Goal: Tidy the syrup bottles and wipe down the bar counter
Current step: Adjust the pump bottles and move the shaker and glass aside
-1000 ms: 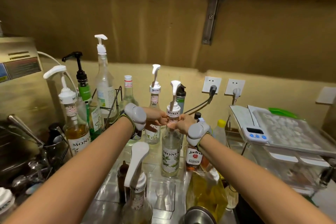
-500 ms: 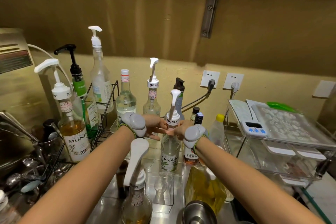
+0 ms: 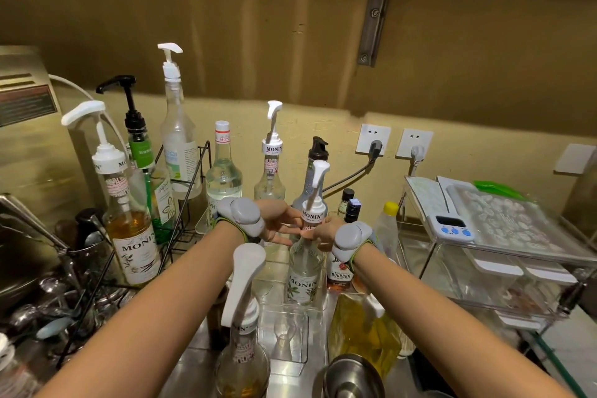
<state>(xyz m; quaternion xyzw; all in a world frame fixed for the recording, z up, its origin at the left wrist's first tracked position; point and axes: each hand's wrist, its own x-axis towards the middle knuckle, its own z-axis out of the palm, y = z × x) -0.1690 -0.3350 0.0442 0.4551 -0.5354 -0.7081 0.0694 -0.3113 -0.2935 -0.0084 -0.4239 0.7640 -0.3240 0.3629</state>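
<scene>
At the left of the frame an amber Monin bottle [image 3: 134, 236] stands beside a black wire rack [image 3: 185, 203] holding pump bottles. At centre, the left hand [image 3: 277, 224] and right hand [image 3: 326, 231] meet at the neck of a clear Monin syrup bottle [image 3: 305, 271], fingers curled around it just below its white pump; it stands upright on the steel desk [image 3: 290, 375]. Just right of it sits a bourbon bottle [image 3: 339, 275], then a yellow-capped bottle [image 3: 386, 226], and a clear organizer [image 3: 484, 268] carrying a white timer [image 3: 450, 228].
</scene>
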